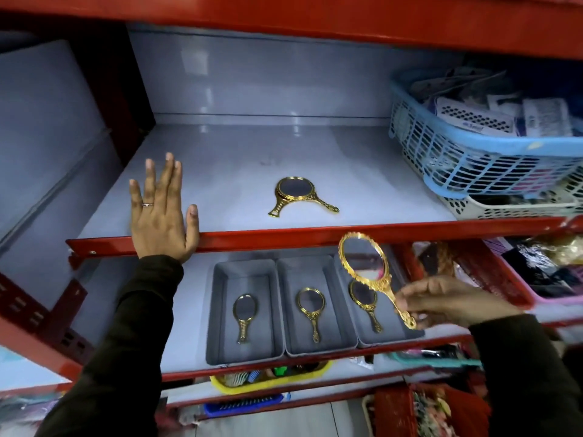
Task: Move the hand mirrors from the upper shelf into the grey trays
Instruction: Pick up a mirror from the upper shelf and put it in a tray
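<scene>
My right hand (pixel 448 302) grips the handle of a gold hand mirror (pixel 362 257), held tilted above the right grey tray (pixel 386 337). That tray holds one gold mirror (pixel 363 294). The middle grey tray (pixel 337 310) and the left grey tray (pixel 220 310) each hold one gold mirror (pixel 310 302) (pixel 244 310). On the upper shelf (pixel 220 159) lie two gold mirrors stacked on each other (pixel 295 190), handles splayed left and right. My left hand (pixel 161 212) rests flat, fingers spread, on the shelf's red front edge.
A blue plastic basket (pixel 473 146) full of packets sits on a white basket (pixel 504 206) at the upper shelf's right end. Pink and red baskets (pixel 520 279) stand right of the trays. A yellow basket (pixel 271 378) sits on the shelf below.
</scene>
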